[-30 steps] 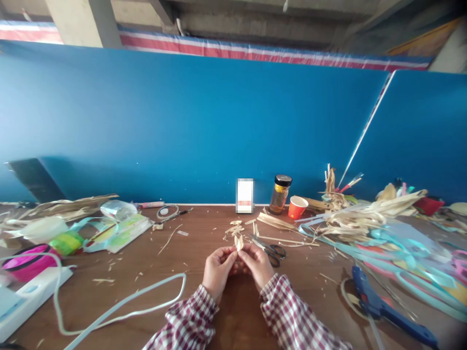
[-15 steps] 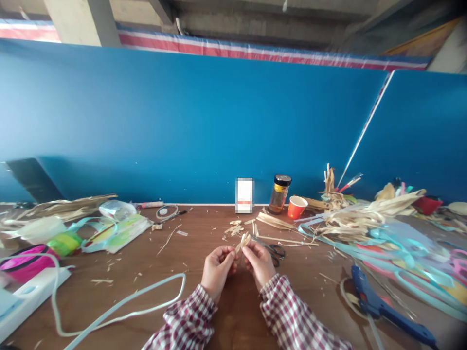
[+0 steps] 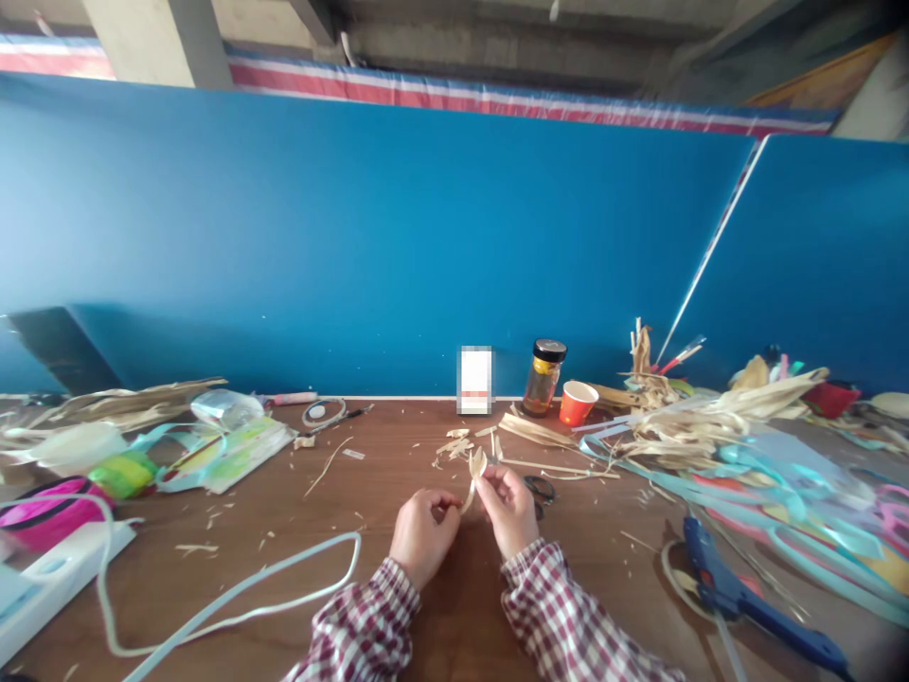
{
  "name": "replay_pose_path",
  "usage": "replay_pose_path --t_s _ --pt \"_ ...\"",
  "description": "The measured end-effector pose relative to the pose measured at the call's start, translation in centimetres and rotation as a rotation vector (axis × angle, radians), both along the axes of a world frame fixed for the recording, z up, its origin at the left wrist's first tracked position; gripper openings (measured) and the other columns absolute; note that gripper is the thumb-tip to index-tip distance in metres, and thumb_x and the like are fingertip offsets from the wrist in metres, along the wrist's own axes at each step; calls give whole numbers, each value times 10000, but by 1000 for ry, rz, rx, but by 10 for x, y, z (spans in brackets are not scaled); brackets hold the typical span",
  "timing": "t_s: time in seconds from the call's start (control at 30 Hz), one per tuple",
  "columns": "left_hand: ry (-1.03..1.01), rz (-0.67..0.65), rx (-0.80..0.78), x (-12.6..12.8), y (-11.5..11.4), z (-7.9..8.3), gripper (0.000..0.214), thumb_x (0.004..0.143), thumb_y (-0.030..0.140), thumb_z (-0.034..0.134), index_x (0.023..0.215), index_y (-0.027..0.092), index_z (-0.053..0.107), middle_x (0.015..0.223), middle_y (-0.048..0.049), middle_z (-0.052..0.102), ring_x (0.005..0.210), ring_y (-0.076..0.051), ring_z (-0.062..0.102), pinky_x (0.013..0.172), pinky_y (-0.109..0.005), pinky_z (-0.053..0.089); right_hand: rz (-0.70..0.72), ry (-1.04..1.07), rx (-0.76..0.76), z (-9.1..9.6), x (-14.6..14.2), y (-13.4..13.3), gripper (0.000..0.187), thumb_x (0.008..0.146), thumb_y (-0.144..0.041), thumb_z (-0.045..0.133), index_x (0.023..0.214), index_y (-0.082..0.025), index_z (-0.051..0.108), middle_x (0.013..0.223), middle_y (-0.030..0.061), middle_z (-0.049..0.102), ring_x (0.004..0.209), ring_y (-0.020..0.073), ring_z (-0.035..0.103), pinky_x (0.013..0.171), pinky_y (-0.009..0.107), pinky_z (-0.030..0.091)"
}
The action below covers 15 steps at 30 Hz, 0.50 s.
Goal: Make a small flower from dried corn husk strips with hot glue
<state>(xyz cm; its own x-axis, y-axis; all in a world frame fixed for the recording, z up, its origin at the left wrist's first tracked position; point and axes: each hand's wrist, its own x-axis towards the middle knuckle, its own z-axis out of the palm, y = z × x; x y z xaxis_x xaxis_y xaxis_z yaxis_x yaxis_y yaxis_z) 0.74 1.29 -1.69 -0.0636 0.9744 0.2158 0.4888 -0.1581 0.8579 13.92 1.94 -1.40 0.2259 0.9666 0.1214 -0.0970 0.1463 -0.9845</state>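
Note:
Over the middle of the brown table [image 3: 298, 540] my two hands meet on a small pale strip of dried husk [image 3: 475, 468]. My left hand [image 3: 422, 529] pinches its lower end with curled fingers. My right hand [image 3: 508, 507] pinches the upper part, whose folded tip sticks up above the fingers. Both wrists wear red-and-white checked sleeves. Black-handled scissors [image 3: 540, 490] lie just right of my right hand, partly hidden by it.
Husk scraps [image 3: 454, 443] lie beyond my hands. An orange paper cup [image 3: 577, 403], a dark-lidded jar [image 3: 543, 377] and a husk pile [image 3: 696, 421] sit at the right. A blue glue gun [image 3: 739, 597] lies near right; a white cable [image 3: 234, 597] loops at left. A blue wall [image 3: 369, 246] backs the table.
The husk piece has been turned and bent. My right hand rose slightly with its tip while my left hand dropped a little and closed tighter on the lower end.

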Motion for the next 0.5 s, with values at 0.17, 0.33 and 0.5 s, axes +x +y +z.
replay_pose_path --t_s 0.17,0.33,0.5 --pt "-176 1 94 0 0 4 184 700 309 598 763 188 721 791 -70 672 602 -165 565 591 -267 441 48 -70 60 5 -1 -4 263 679 -419 660 726 -172 583 621 15 592 532 147 519 490 259 401" --pt "-434 -47 -41 3 3 -2 261 659 389 660 764 157 719 697 -63 690 602 -173 574 584 -252 442 77 -128 106 2 -3 -5 229 701 -394 650 734 -175 590 670 33 609 596 165 548 540 268 430" --pt "-447 -32 -13 2 6 -8 275 638 409 681 731 151 703 681 -45 662 557 -137 535 525 -220 410 90 -149 111 -4 -4 -5 231 711 -401 637 743 -176 596 658 30 599 575 160 535 516 262 421"
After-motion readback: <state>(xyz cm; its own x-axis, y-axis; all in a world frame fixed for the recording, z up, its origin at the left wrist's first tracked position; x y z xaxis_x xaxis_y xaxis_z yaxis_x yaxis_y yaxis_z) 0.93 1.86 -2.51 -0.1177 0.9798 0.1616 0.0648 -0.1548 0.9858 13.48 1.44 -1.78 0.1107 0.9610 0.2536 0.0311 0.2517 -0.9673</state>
